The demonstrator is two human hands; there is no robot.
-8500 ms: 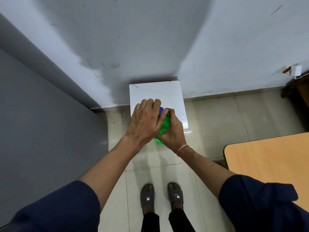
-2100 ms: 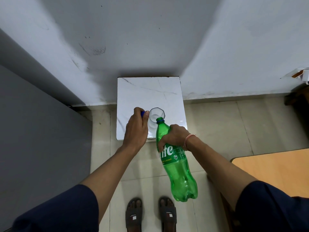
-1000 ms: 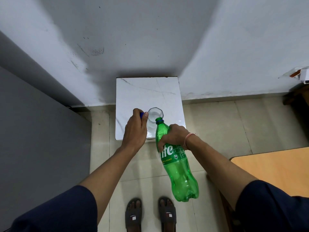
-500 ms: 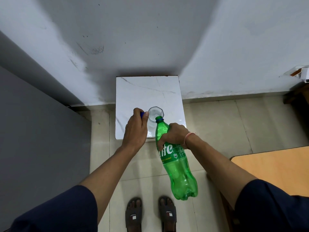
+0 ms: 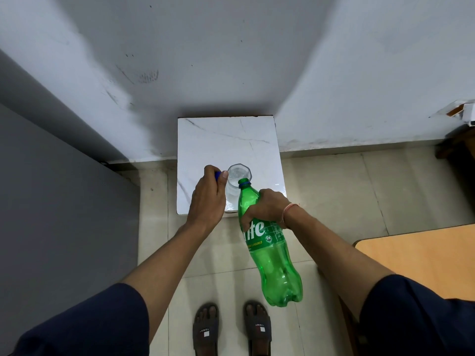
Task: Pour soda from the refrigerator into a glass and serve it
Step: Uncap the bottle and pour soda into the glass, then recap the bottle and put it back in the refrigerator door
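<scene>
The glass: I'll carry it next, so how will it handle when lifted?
Probably rigid and breakable: the glass is clear, with a faceted rim. Likely heavier than empty, since liquid seems to show inside. May slide easily on the glossy marble top.

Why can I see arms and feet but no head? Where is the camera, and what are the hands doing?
The camera sits on the person's head and looks down, so you see what they see: their own arms, and their feet in sandals on the floor. This is the only camera view, and there is no robot, just two bare hands. The right hand grips a green bottle, tipped so its open mouth is at the rim of a clear glass. The glass stands on a small white table against the wall. The left hand is right beside the glass and pinches the bottle's blue cap. The corner of a wooden table shows on the right.
</scene>
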